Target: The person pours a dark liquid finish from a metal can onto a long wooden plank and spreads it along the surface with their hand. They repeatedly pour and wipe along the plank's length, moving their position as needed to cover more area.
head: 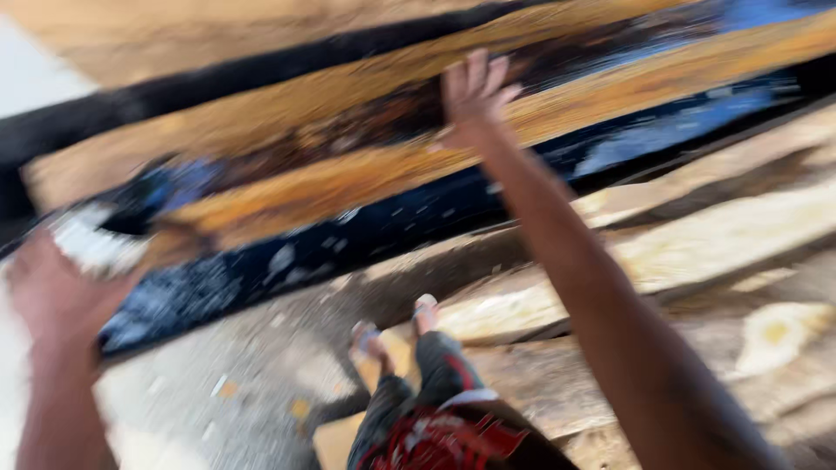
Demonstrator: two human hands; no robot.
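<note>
Right now your right hand point(475, 91) presses spread fingers on the long wooden plank point(348, 165), which runs left-to-right; your left hand point(52, 296) grips its left end.

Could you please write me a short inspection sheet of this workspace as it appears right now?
Surface: rough concrete ground, speckled with pale flecks.
Job's things: long slab of orange-brown wood with dark blue patches, standing on its edge; the picture is motion-blurred.
Clutter: pale wooden planks lying on the ground to the right.
Grippers: left hand at the slab's left end, against a whitish patch; grip unclear in the blur. Right hand open, fingers spread, flat on the slab's face.
Cables: nothing seen.
Surroundings: the person's own feet in sandals and dark trousers with a red pattern; a dark strip runs behind the slab.
</note>
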